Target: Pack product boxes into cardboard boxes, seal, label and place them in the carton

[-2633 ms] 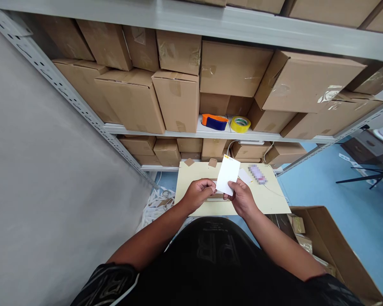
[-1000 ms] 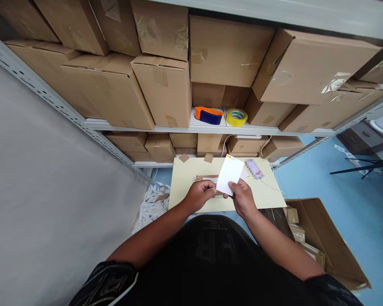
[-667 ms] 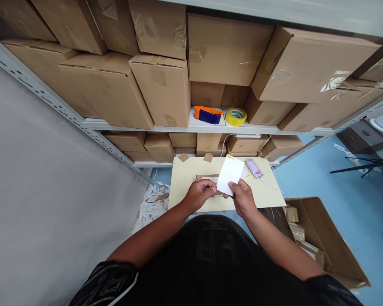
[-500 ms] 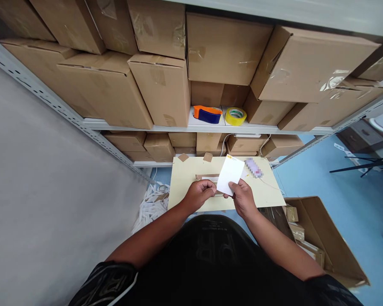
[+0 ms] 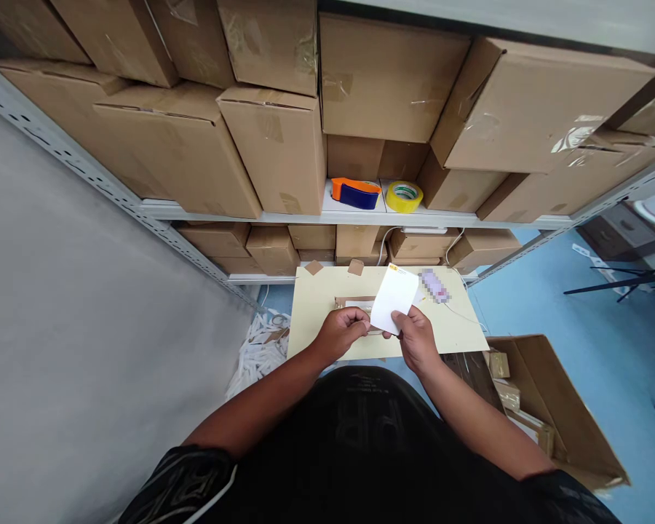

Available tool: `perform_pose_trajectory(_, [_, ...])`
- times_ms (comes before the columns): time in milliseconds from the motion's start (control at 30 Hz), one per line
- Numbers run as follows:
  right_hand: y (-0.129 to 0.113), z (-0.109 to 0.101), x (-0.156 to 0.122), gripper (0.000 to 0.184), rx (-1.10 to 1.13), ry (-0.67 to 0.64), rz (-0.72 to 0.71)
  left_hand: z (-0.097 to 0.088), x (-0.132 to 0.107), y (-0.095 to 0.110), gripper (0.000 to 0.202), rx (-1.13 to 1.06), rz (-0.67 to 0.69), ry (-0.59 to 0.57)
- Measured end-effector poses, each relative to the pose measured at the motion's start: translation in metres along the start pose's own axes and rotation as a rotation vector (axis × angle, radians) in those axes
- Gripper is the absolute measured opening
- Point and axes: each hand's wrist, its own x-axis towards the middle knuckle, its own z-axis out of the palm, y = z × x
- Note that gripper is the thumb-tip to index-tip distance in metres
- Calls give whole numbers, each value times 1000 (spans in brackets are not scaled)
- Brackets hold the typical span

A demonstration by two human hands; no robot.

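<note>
A white paper label (image 5: 394, 295) with a small yellow-orange print at its top left corner is held over the table. My right hand (image 5: 415, 338) grips its lower right part, thumb on top. At its lower left edge, my left hand (image 5: 343, 331) is closed in a pinch; what lies between those fingertips is too small to make out. Under both hands a small taped cardboard package (image 5: 354, 300) lies on the pale yellow tabletop (image 5: 311, 320), largely hidden by the hands and the label.
An orange and blue tape dispenser (image 5: 356, 193) and a yellow tape roll (image 5: 404, 196) sit on the shelf among cardboard boxes (image 5: 270, 153). A blurred-out item (image 5: 434, 286) is on the table's right. Below right stands an open carton (image 5: 568, 415) of packages; white strips (image 5: 259, 353) heap at left.
The view has shifted very slightly. Both hands and the label keep practically the same position.
</note>
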Motion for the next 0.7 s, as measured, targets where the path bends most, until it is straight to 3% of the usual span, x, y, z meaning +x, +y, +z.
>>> perform_pose_trajectory(700, [4, 1, 3, 27, -27, 9, -8, -1, 4, -3, 15, 55, 31, -1])
